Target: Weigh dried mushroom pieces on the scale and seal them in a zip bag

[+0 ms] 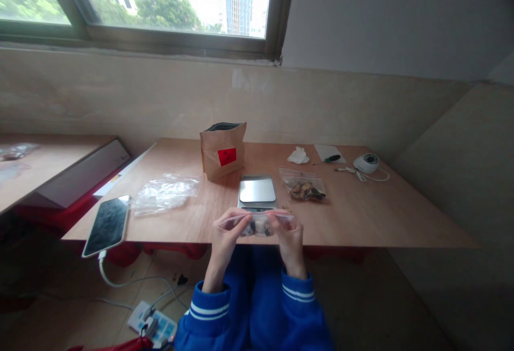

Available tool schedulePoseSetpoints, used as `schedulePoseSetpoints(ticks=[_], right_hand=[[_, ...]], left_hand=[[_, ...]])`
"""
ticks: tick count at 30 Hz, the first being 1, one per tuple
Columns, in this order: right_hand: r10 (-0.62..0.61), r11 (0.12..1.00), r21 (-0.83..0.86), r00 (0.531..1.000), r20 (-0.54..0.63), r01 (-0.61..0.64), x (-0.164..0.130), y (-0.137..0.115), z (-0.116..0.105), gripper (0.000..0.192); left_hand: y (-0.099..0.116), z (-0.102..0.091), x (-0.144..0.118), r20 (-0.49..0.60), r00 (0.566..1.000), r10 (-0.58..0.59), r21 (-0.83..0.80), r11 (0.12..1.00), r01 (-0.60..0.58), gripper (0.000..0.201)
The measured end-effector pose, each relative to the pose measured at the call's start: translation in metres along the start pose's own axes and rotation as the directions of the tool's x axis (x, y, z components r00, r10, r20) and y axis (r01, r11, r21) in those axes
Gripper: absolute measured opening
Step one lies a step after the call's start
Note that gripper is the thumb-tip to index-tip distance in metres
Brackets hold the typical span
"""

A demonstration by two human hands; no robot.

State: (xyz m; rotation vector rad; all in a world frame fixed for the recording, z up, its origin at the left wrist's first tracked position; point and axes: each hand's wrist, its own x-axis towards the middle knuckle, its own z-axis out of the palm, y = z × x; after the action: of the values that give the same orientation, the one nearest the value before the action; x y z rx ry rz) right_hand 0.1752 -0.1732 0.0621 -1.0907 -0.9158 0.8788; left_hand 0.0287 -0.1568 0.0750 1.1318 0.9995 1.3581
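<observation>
Filled zip bag [259,224] contents blurred, half hidden by both hands.

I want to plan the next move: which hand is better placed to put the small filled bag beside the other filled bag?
Probably the right hand: it grips the small zip bag on the side nearer the filled bag.

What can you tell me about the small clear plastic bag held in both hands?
The small clear plastic zip bag is held level at the wooden table's near edge, in front of the silver scale. The left hand pinches its left end, the right hand its right. Dark and pale lumps show inside; whether the top strip is sealed cannot be told.
</observation>
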Motion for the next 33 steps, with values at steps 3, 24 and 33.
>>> schedulePoseSetpoints(ticks=[3,24,33], right_hand=[[-0.021,1.0,0.007,1.0,0.001,0.021,0.0,0.0,0.001,0.021],[0.102,0.988,0.118,0.995,0.016,-0.103,0.008,-0.003,0.017,0.025],[0.099,0.984,0.12,0.968,0.231,-0.13,0.015,-0.01,0.018,0.026]], left_hand=[[0.0,0.001,-0.001,-0.034,0.999,0.024,0.006,1.0,-0.024,0.02],[0.008,0.008,0.011,0.063,0.997,0.049,0.031,0.998,-0.051,0.02],[0.011,0.008,0.013,0.001,0.996,0.085,0.064,0.994,-0.085,0.02]])
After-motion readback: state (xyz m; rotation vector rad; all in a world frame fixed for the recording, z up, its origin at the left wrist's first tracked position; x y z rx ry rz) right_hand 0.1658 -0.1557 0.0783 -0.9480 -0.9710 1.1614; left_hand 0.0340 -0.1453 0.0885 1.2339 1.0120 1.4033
